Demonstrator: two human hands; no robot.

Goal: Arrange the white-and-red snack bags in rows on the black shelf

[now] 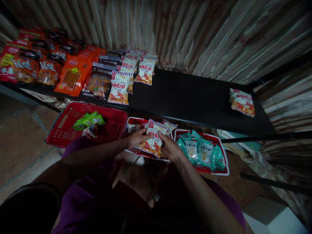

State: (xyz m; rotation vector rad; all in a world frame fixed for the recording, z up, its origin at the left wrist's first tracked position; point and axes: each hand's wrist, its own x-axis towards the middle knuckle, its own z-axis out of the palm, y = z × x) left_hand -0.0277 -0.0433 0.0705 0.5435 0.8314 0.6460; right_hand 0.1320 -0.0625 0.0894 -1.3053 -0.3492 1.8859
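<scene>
We hold a white-and-orange snack packet [154, 138] by its opposite sides, our left hand [135, 138] and our right hand [171, 149] both closed on it above the middle basket [133, 118]. Left of our hands stands a red basket [114, 125] containing green packets [89, 120]; right of them, a white-rimmed basket [226, 159] is filled with teal packets [204, 152]. Beyond our hands, a black shelf [190, 97] bears matching packets [119, 87] ahead and leftward, and one lone packet [241, 102] far to the right.
</scene>
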